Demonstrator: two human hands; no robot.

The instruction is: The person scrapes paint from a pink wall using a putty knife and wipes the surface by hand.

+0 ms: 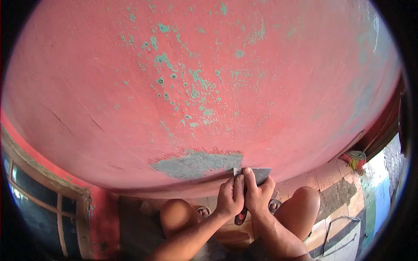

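Both hands meet low at the pink wall (196, 100), around a scraper with a flat metal blade (262, 174) and a dark and red handle. My left hand (230, 195) is closed at the left side of the scraper, fingers pointing up. My right hand (257, 191) grips it from the right, thumb on the blade. The blade's upper edge lies at or close to the wall, beside the right end of a bare grey patch (196, 165). Most of the handle is hidden by the hands. Green spots show through the pink paint higher up.
My bent knees and sandalled feet are below the hands, on a tiled floor (328, 176). A window frame (72, 191) stands at lower left. At right are a broom (358, 160) and a dark patch (337, 198) on the tiles.
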